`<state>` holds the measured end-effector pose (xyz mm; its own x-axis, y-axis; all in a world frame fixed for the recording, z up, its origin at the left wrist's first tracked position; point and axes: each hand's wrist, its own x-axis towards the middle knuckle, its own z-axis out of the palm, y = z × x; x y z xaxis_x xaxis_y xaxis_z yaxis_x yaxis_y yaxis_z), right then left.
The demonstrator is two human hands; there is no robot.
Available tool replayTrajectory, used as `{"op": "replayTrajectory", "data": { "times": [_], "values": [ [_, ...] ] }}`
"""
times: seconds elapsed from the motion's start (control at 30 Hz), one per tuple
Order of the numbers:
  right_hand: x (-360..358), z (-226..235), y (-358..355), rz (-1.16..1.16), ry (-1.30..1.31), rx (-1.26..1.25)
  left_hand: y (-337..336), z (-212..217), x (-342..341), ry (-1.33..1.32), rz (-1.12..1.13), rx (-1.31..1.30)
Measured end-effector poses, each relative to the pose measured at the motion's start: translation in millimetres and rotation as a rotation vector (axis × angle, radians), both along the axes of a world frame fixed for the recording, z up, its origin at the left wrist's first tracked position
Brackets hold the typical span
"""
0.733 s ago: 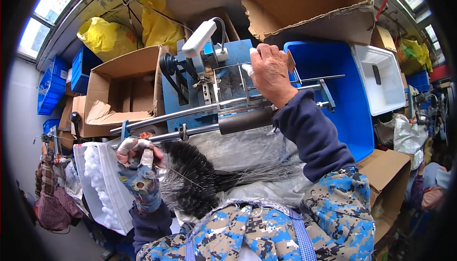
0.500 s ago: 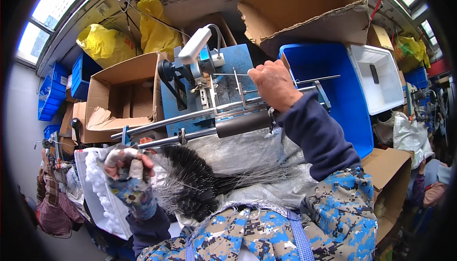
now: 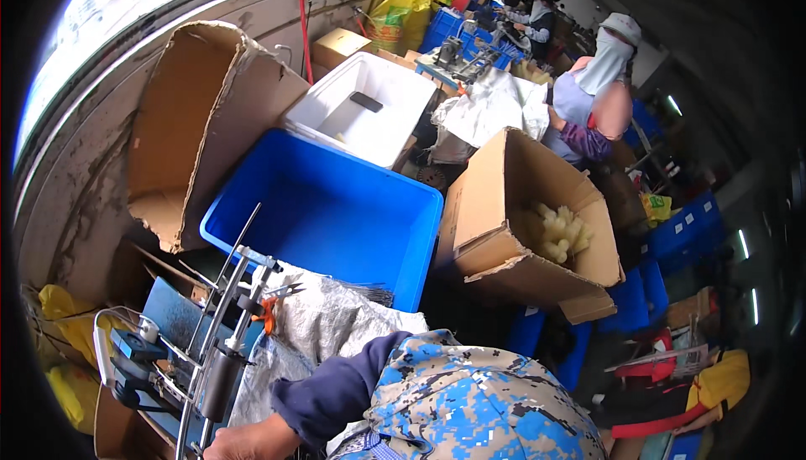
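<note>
My right hand [image 3: 254,441] is at the lower edge, beside the near end of the metal rails [image 3: 197,376] of a small bench machine [image 3: 147,347]. Its fingers are mostly cut off by the picture's edge, so what they grip, if anything, is hidden. A dark cylindrical roller [image 3: 222,384] sits on one rail, just beyond the hand. Orange-handled scissors or pliers [image 3: 269,313] lie by the far end of the rails, next to a whitish woven sack [image 3: 327,313]. My left hand is out of view.
Beyond the machine stands a large blue bin [image 3: 336,200] with thin metal wires near its close side. A white tub [image 3: 365,107] and a torn carton [image 3: 180,133] flank it. Right of it, an open carton [image 3: 478,208] holds pale yellowish pieces [image 3: 558,233]. Co-workers [image 3: 596,95] sit farther off.
The view has swung far to the right. My right hand has gone from above the rails to the lower edge by their near end. My left hand and the black wire bristles have left view.
</note>
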<state>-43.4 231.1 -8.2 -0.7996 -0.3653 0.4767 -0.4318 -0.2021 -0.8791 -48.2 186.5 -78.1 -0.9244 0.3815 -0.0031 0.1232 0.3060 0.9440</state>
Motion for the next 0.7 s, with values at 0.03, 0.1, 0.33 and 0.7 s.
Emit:
{"op": "replayTrajectory", "data": {
  "times": [0.03, 0.1, 0.33, 0.7],
  "values": [
    [-2.8, -10.4, 8.8, -0.128, 0.108, 0.185, 7.7, -1.6, 2.2, -0.007, -0.029, -0.002],
    [3.6, -7.2, 47.9, -0.118, -0.002, 0.517, 10.4, -5.5, 5.0, -0.023, -0.053, -0.025],
    [26.6, -92.0, 35.3, -0.145, 0.171, 1.076, 5.4, -5.9, 13.8, -0.025, -0.084, -0.099],
    [53.9, -136.2, 42.6, -0.064, 0.276, 1.17, -0.9, -5.3, 25.9, -0.004, -0.097, -0.166]
  ]
}}
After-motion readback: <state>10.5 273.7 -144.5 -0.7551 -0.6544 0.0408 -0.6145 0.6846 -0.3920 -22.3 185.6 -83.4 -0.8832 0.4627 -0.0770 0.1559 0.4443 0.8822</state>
